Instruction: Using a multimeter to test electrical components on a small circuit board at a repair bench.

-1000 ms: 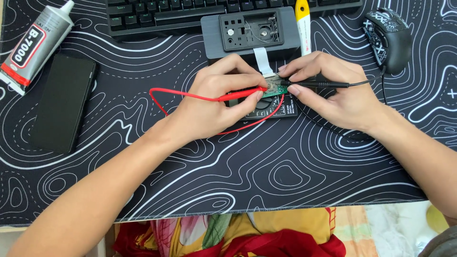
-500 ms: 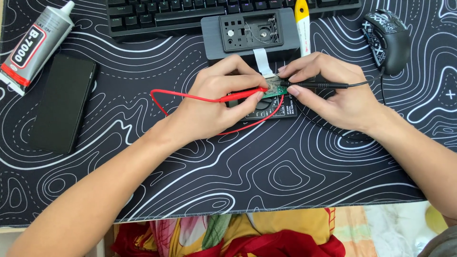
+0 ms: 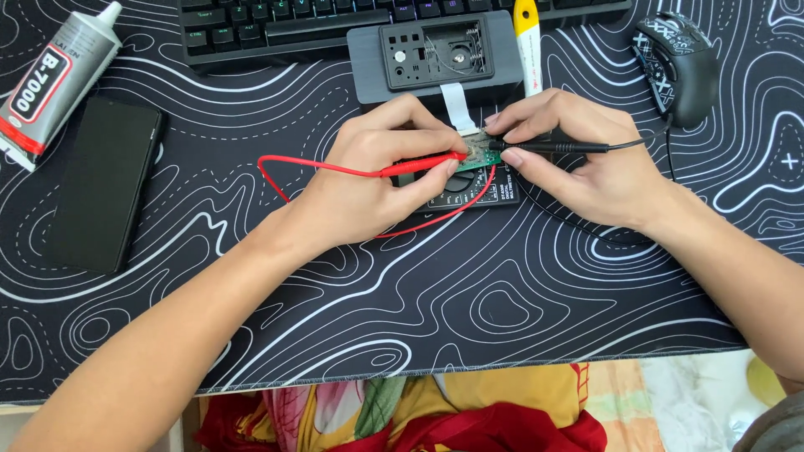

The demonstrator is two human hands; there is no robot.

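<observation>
Between both hands, the green circuit board (image 3: 478, 153) meets the left hand (image 3: 377, 180)'s pinched red probe (image 3: 423, 163) and the right hand (image 3: 578, 155)'s gripped black probe (image 3: 548, 146)

Left hand (image 3: 381, 180): pinches red probe (image 3: 423, 163), tip on small green circuit board (image 3: 479, 152). Right hand (image 3: 586, 155): pinches black probe (image 3: 548, 147), tip on same board. Beneath the board: black multimeter (image 3: 477, 191). Behind: grey casing (image 3: 435, 57), keyboard (image 3: 276, 25). Left: phone (image 3: 100, 184), glue tube (image 3: 52, 84). Right: mouse (image 3: 678, 67). Desk (image 3: 502, 310): patterned black mat.
</observation>
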